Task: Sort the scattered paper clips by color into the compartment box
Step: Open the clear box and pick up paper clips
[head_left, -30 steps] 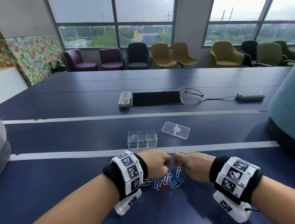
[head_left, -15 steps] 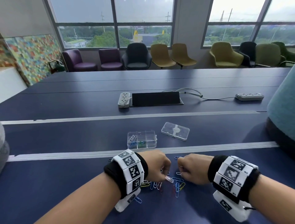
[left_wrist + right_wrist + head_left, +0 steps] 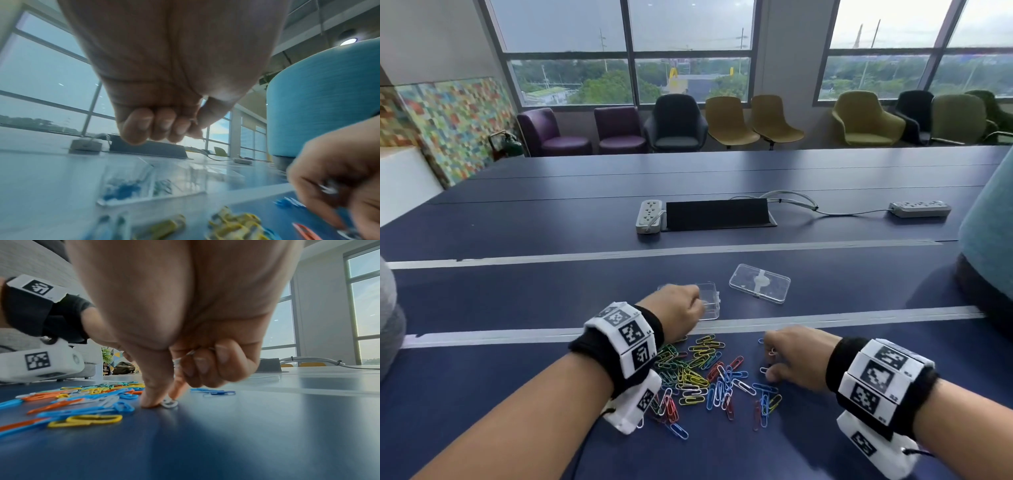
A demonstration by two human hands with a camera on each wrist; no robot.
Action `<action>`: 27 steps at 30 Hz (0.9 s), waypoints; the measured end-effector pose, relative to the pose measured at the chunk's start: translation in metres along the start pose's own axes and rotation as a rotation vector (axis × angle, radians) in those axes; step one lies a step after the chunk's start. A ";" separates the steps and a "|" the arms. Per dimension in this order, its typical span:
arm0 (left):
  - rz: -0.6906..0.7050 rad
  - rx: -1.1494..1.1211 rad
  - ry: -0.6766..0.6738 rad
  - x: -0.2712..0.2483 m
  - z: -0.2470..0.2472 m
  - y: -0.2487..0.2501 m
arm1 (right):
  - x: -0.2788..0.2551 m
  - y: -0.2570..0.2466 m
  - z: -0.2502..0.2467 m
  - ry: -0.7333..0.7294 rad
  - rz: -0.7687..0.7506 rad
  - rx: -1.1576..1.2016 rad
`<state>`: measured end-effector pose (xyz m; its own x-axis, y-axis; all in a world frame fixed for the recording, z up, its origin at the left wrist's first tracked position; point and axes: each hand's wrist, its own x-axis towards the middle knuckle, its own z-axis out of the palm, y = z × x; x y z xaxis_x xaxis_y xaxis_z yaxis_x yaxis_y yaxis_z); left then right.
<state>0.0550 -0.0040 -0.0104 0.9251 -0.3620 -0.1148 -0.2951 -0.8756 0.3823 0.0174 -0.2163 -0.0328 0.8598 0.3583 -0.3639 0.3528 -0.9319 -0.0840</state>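
Observation:
Paper clips (image 3: 705, 373) in several colours lie in a loose pile on the blue table, between my wrists. The clear compartment box (image 3: 710, 305) stands just beyond the pile; in the left wrist view the box (image 3: 152, 183) holds blue clips (image 3: 121, 190) and green clips (image 3: 162, 186) in neighbouring compartments. My left hand (image 3: 697, 306) hovers over the box, fingers curled, thumb and finger pinching a thin clip (image 3: 193, 121). My right hand (image 3: 768, 368) is at the pile's right edge, thumb and forefinger pinching a white clip (image 3: 169, 402) on the table, with more pale clips (image 3: 191, 353) in its curled fingers.
The box's clear lid (image 3: 759, 283) lies to the right of the box. Two power strips (image 3: 649, 216) (image 3: 919, 209) and a black cable flap (image 3: 717, 214) sit farther back. A teal chair back (image 3: 989, 222) stands at the right edge. Grey tape strips (image 3: 825, 318) cross the table.
My left hand has lifted off the pile and moved forward over the box. My right hand has shifted a little right and down to a white clip on the table.

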 end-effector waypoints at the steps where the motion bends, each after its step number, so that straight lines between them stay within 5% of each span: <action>1: -0.037 0.029 0.040 0.005 -0.005 -0.007 | 0.001 -0.001 0.000 -0.007 -0.003 -0.003; 6: -0.193 0.253 0.090 0.033 -0.025 -0.031 | 0.001 -0.004 0.002 -0.016 -0.028 -0.069; 14: -0.167 0.516 -0.046 0.055 -0.011 -0.040 | -0.005 0.001 0.011 0.001 -0.049 -0.009; 27: -0.068 0.138 0.093 0.040 -0.010 -0.041 | 0.009 -0.017 -0.035 0.069 -0.019 0.084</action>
<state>0.1069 0.0203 -0.0213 0.9602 -0.2752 -0.0485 -0.2555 -0.9348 0.2466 0.0325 -0.1954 -0.0027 0.8775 0.3763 -0.2973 0.3397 -0.9253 -0.1686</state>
